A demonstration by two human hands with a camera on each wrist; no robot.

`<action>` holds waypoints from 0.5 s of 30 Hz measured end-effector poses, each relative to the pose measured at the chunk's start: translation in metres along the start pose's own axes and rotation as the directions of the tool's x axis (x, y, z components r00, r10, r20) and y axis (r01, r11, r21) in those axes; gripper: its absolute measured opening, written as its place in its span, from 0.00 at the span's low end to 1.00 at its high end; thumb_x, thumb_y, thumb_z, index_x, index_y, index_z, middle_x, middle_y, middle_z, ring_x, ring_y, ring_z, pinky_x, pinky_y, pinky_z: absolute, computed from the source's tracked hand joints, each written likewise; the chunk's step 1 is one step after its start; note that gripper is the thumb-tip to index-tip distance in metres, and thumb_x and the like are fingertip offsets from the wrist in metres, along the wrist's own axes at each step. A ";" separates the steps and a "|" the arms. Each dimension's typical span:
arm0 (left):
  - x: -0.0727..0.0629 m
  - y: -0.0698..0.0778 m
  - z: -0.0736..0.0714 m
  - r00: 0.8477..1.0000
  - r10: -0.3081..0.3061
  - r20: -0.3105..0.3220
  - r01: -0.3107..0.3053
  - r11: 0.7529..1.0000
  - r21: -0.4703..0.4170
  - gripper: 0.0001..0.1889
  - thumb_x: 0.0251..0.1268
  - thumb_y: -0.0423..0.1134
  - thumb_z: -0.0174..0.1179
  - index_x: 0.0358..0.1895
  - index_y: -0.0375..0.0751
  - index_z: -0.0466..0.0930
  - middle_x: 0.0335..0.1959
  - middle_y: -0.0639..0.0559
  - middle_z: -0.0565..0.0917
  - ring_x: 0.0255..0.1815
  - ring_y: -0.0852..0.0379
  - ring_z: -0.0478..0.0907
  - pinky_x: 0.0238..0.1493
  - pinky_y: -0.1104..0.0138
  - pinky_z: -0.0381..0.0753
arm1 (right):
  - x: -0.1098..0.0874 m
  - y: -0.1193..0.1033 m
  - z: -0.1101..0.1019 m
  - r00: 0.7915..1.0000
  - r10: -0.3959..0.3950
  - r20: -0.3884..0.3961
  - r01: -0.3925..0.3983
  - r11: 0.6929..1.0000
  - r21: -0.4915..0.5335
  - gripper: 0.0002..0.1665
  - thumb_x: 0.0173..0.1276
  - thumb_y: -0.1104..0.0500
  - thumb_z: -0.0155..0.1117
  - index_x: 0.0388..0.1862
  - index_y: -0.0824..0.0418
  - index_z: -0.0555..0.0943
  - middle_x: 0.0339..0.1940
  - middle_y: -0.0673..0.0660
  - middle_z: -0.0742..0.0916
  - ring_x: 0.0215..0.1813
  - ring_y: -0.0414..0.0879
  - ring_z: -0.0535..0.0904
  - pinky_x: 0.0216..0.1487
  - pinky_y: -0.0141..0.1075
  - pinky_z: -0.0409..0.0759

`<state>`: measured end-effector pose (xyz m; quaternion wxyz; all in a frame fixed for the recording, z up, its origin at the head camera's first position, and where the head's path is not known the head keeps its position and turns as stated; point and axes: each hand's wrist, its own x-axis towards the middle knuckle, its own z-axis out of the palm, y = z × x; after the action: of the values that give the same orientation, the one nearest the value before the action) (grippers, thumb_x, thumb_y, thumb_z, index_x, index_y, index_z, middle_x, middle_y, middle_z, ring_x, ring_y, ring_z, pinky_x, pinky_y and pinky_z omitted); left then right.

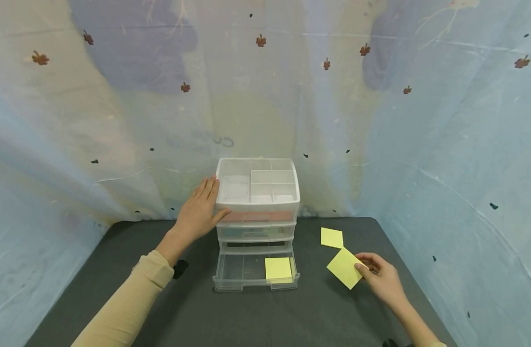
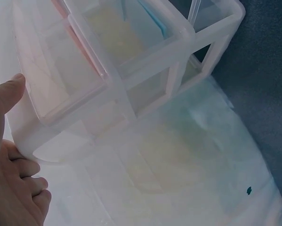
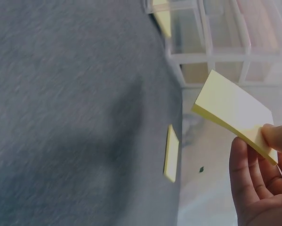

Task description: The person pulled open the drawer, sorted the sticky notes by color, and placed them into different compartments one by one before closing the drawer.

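Observation:
A clear plastic drawer organizer [image 1: 256,205] with a white compartment top stands in the middle of the table. My left hand [image 1: 198,210] rests against its upper left side, fingers extended along the edge and thumb at the front corner; the left wrist view shows the thumb [image 2: 11,94] against the frame. The bottom drawer [image 1: 230,268] is pulled out, with a yellow sticky note pad [image 1: 278,269] at its right. My right hand [image 1: 381,277] pinches a second yellow sticky note pad [image 3: 230,106] by one corner, raised over the table. A third pad [image 1: 332,237] lies just behind it.
Dark cloth covers the table [image 1: 256,320]. A patterned curtain [image 1: 265,111] hangs behind it and along both sides. Inside the upper drawers, pinkish contents [image 1: 256,216] show through the plastic. A black item [image 1: 180,269] is partly hidden behind the left sleeve.

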<state>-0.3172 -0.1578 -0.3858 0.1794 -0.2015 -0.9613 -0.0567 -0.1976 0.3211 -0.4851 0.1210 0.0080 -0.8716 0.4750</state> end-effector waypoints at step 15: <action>-0.001 0.000 0.000 1.000 -0.002 0.011 0.002 1.000 0.002 0.51 0.77 0.60 0.58 0.83 0.28 0.43 0.85 0.32 0.46 0.85 0.34 0.44 0.81 0.43 0.53 | 0.013 -0.026 0.022 0.993 -0.119 0.028 0.117 0.991 0.064 0.14 0.74 0.62 0.69 0.55 0.65 0.84 0.46 0.61 0.88 0.38 0.41 0.87 0.35 0.34 0.87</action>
<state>-0.3160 -0.1580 -0.3861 0.1742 -0.2005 -0.9625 -0.0548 -0.2117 0.2904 -0.4722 0.1344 0.0708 -0.8561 0.4939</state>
